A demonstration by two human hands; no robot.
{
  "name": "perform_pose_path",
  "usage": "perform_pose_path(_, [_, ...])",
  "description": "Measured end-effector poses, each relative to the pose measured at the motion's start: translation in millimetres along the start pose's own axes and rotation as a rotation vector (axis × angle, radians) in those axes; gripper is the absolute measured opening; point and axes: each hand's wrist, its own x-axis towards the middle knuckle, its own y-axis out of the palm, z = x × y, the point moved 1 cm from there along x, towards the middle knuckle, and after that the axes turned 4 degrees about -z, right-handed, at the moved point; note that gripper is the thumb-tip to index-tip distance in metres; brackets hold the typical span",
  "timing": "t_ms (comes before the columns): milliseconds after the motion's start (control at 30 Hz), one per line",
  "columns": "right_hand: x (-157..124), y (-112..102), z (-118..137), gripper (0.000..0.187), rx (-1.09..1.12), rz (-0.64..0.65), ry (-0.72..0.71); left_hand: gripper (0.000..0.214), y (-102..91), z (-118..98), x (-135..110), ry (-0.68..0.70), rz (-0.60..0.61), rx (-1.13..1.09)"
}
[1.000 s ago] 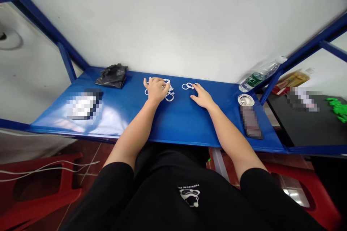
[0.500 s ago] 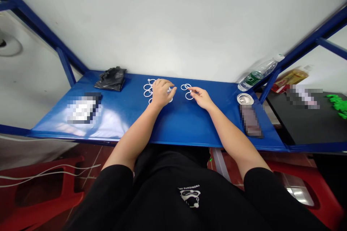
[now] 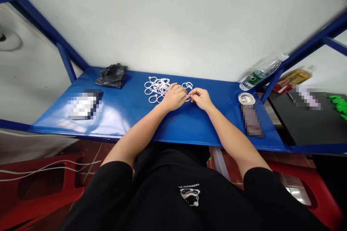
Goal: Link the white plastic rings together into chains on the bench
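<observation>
A heap of white plastic rings (image 3: 153, 91), several with a small knob on the rim, lies on the blue tabletop (image 3: 130, 115) left of centre. My left hand (image 3: 176, 96) is just right of this heap, its fingertips pinched together. My right hand (image 3: 200, 98) meets it from the other side, thumb and index finger closed on a white plastic ring. Part of that ring shows in the narrow gap between both hands; fingers cover the remainder. Just behind the hands lie a couple of overlapping white rings (image 3: 187, 85).
A crumpled black plastic bag (image 3: 112, 75) sits at the back left, near a blurred flat item (image 3: 84, 104). On the right are a leaning water bottle (image 3: 262, 74), a coiled white cable (image 3: 246, 98) and a blurred dark item (image 3: 252, 121). Blue frame bars border the table.
My left hand has moved right, away from the ring heap, uncovering it, and has come up to my right hand. Its fingers have closed at the ring my right hand holds.
</observation>
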Motion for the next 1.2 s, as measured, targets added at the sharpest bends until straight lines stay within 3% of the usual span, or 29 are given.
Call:
perform_pose_path(133, [2,0,-4,0.013,-0.054,-0.047,-0.021,0.029,3.1,-6,1,0.054,0.009,-0.015])
perform_pose_path(200, [1,-1,-6,0.031,-0.085,-0.046,-0.06,0.027,2.0,-2,2,0.045,-0.012,-0.021])
perform_pose_path(300, [3,-4,-10,0.061,-0.257,-0.039,-0.133,0.024,-8.0,17,1,-0.045,-0.13,-0.006])
perform_pose_path(367, [7,-6,-15,0.066,-0.455,0.002,-0.16,0.024,-18.1,34,-2,-0.159,-0.224,0.029])
perform_pose_path(500, [21,-9,-26,0.061,-0.665,0.07,-0.139,0.024,-32.6,62,-9,-0.411,-0.359,0.124])
perform_pose_path(600, [26,-8,-29,0.061,-0.728,0.076,-0.103,0.033,-32.7,68,-13,-0.467,-0.377,0.175])
perform_pose_path(700, [23,-10,-26,0.059,-0.756,0.086,-0.108,0.036,-27.6,63,-13,-0.46,-0.357,0.179])
perform_pose_path(900, [15,-14,-23,0.044,-0.786,0.127,-0.113,0.018,-20.4,47,-8,-0.39,-0.261,0.131])
perform_pose_path(1067, [11,-11,-19,0.018,-0.562,0.054,-0.167,0.018,-17.8,26,-2,-0.251,-0.136,0.077])
perform_pose_path(1200, [3,-7,-7,0.018,-0.405,0.018,-0.269,0.028,-12.3,11,1,-0.182,-0.053,0.051])
